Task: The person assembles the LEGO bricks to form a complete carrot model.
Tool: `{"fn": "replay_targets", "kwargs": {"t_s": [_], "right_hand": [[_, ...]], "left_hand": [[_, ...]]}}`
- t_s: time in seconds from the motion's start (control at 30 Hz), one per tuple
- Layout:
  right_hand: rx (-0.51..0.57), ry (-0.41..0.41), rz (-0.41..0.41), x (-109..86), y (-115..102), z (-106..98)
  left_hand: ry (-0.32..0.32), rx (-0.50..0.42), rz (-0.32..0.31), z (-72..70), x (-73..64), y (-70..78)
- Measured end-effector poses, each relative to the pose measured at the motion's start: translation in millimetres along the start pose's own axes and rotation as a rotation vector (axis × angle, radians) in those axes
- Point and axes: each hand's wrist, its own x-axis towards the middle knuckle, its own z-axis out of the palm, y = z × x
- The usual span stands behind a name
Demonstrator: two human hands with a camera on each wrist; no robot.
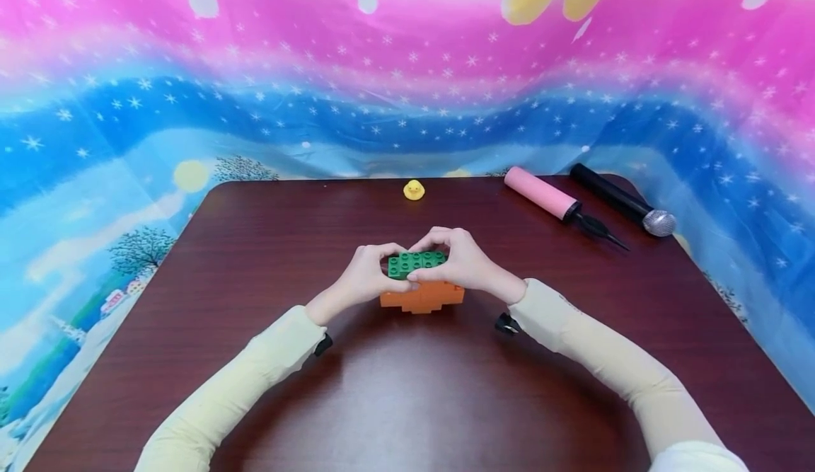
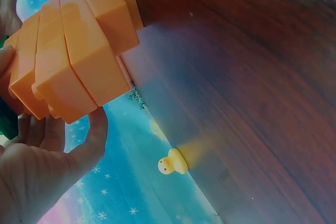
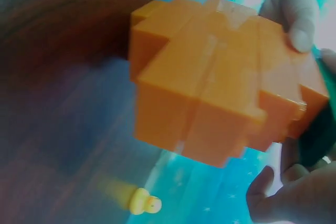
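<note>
A stepped build of orange toy bricks (image 1: 423, 296), topped by green studded toy bricks (image 1: 414, 263), is between the two hands at mid-table. My left hand (image 1: 366, 274) grips the build's top at the left end of the green layer, thumb along the near side. From the right, my right hand (image 1: 467, 263) holds the other end of that layer, thumb in front and fingers behind. In the left wrist view the orange bricks (image 2: 79, 51) narrow toward the tabletop. The right wrist view shows the orange bricks (image 3: 199, 77) blurred. Whether the base touches the table I cannot tell.
A small yellow rubber duck (image 1: 414, 190) sits near the far table edge. At the back right lie a pink hand pump (image 1: 541, 194) with a black nozzle and a black microphone (image 1: 620, 199). A patterned cloth (image 1: 382, 118) hangs behind the brown table (image 1: 267, 238).
</note>
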Motion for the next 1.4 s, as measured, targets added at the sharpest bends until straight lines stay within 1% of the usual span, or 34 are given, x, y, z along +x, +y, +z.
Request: {"fn": "replay_targets", "kwargs": {"t_s": [0.17,0.23,0.3,0.4,0.5,0.6,0.7,0.8,0.93,1.03,1.17,1.27,1.4], "right_hand": [[-0.074,-0.036,-0.012,-2.9,-6.7,-8.5],[-0.094,-0.035,-0.014,-4.7,-7.5,-14.3],[-0.112,-0.018,-0.012,-8.1,-6.5,-20.6],[-0.146,-0.004,0.001,-14.7,-3.0,-28.4],[-0.183,-0.011,0.038,-23.5,1.2,-33.8],[-0.219,-0.019,0.086,-32.3,6.8,-36.4],[-0.261,-0.023,0.118,-39.8,13.4,-37.1],[-0.31,-0.035,0.122,-45.4,19.6,-36.6],[-0.36,-0.057,0.105,-49.9,25.8,-35.0],[-0.37,-0.073,0.097,-51.5,28.9,-33.7],[-0.358,-0.089,0.092,-52.5,31.3,-31.9],[-0.343,-0.098,0.1,-53.3,32.6,-30.9],[-0.336,-0.102,0.119,-54.0,34.2,-29.9]], "left_hand": [[0.004,0.018,0.013,0.1,-0.5,1.7],[0.011,0.032,0.017,0.2,-0.2,2.3],[0.007,0.039,0.019,0.5,0.0,2.9],[-0.007,0.032,0.019,0.9,-0.5,3.3],[-0.014,0.035,0.037,1.2,-1.8,3.4],[-0.01,0.074,0.059,0.0,-3.6,1.5],[-0.007,0.13,0.064,-3.7,-7.2,-1.2],[-0.017,0.174,0.066,-9.2,-12.4,-3.9],[-0.05,0.233,0.077,-14.7,-18.7,-8.7],[-0.069,0.259,0.092,-16.5,-20.9,-13.4],[-0.066,0.255,0.099,-18.3,-22.2,-17.8],[-0.065,0.24,0.083,-19.2,-23.3,-20.7],[-0.069,0.199,0.039,-19.1,-25.0,-23.9]]}}
